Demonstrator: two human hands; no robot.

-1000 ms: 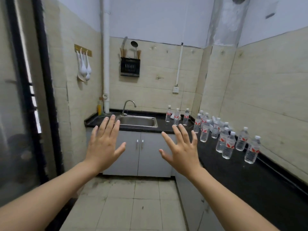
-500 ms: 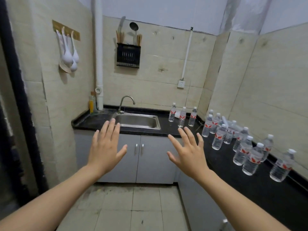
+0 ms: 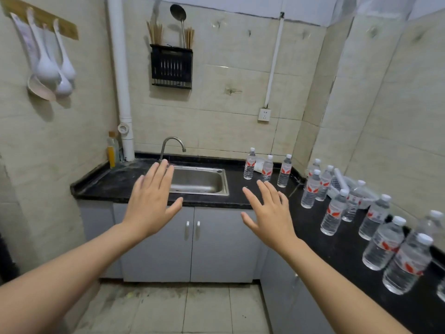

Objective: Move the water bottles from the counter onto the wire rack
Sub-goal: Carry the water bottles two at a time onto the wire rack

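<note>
Several clear water bottles with red-and-white labels stand upright on the black L-shaped counter (image 3: 337,247). Three stand right of the sink, the middle one (image 3: 267,168). More line the right arm of the counter; the closest bottle (image 3: 407,263) is at the right edge. My left hand (image 3: 151,201) is raised in front of the sink, fingers spread, holding nothing. My right hand (image 3: 269,213) is raised left of the counter's corner, also spread and empty. Neither hand touches a bottle. No wire rack for bottles is in sight.
A steel sink (image 3: 198,180) with a curved tap (image 3: 172,145) sits in the back counter. A black utensil holder (image 3: 171,66) and white ladles (image 3: 48,66) hang on the walls. Grey cabinet doors (image 3: 192,242) stand below; tiled floor lies ahead.
The view has moved closer to the counter and tilted down slightly. Both hands stay raised and spread, and the bottles have not moved.
</note>
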